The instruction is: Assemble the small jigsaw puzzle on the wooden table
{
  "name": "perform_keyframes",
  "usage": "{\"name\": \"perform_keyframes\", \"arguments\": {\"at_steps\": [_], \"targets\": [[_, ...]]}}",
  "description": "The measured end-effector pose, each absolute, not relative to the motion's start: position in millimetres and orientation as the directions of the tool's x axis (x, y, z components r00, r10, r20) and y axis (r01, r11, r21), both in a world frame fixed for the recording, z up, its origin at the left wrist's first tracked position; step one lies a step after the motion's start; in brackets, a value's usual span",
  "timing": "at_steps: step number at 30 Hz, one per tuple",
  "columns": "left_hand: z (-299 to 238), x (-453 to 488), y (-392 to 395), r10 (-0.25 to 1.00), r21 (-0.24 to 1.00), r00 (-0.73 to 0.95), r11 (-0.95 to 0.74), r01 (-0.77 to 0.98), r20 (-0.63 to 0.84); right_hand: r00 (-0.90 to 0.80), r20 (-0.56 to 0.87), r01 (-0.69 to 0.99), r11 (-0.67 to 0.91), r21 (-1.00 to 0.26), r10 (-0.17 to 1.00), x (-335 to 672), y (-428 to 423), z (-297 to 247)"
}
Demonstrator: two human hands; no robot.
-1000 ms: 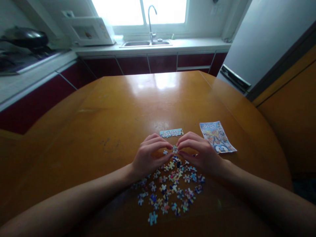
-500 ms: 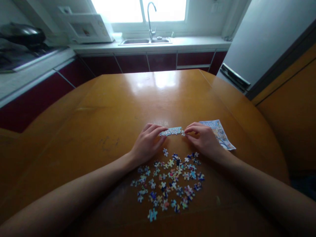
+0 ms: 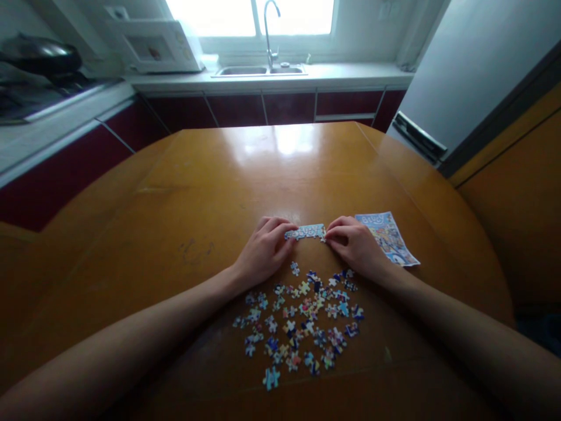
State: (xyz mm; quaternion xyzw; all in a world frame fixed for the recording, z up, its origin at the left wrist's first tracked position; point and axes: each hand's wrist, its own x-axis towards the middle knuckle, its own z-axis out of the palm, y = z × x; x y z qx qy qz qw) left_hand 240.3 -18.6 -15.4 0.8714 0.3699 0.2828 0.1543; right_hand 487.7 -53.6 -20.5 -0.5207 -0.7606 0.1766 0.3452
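Note:
A narrow strip of joined jigsaw pieces (image 3: 305, 231), pale blue with white swirls, lies flat on the wooden table. Its left end is between the thumb and fingers of my left hand (image 3: 266, 248). At the right end, my right hand (image 3: 354, 242) pinches a jigsaw piece (image 3: 323, 237) against the strip; the fingertips partly cover it. One loose piece (image 3: 295, 268) lies just below the strip. Nearer to me is a spread of many loose jigsaw pieces (image 3: 307, 316), in mixed colours. A printed picture sheet (image 3: 391, 237) rests beside my right hand, its lower-left part behind that hand.
The wooden table (image 3: 210, 187) has rounded sides. Beyond its far edge run red cabinets with a sink (image 3: 243, 71) and a white microwave (image 3: 153, 48). A pan (image 3: 41, 55) sits on the stove at left; a fridge (image 3: 473, 76) stands at right.
My right hand has moved slightly left, bringing its piece up against the strip's right end, where a small gap showed before. My left hand stays at the left end. The view has shifted slightly.

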Motion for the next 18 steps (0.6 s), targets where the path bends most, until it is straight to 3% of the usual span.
{"name": "perform_keyframes", "arguments": {"at_steps": [18], "targets": [[-16.4, 240.3, -18.2, 0.715, 0.477, 0.583, -0.696, 0.537, 0.386, -0.261, 0.337, 0.722, 0.415, -0.554, 0.905, 485.9, -57.0, -18.9]]}}
